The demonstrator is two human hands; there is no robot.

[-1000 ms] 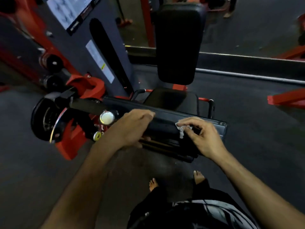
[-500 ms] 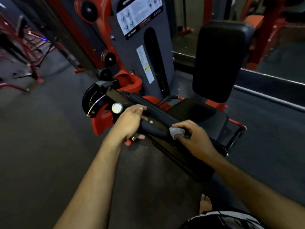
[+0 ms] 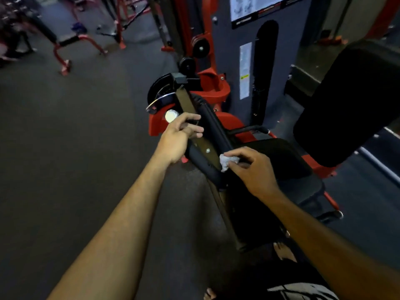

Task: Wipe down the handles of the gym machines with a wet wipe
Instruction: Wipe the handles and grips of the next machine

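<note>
White crumpled wet wipe is pinched in the right hand, fingers curled round it, pressed on the black padded arm near its lower end. Left hand curls loosely over the arm's upper edge by the silver knob. Open grey floor runs left, with red benches far back.

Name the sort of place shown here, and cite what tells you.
Most likely a gym: a padded seat on a red-framed weight machine, an exercise chart on its tower, and benches beyond.
</note>
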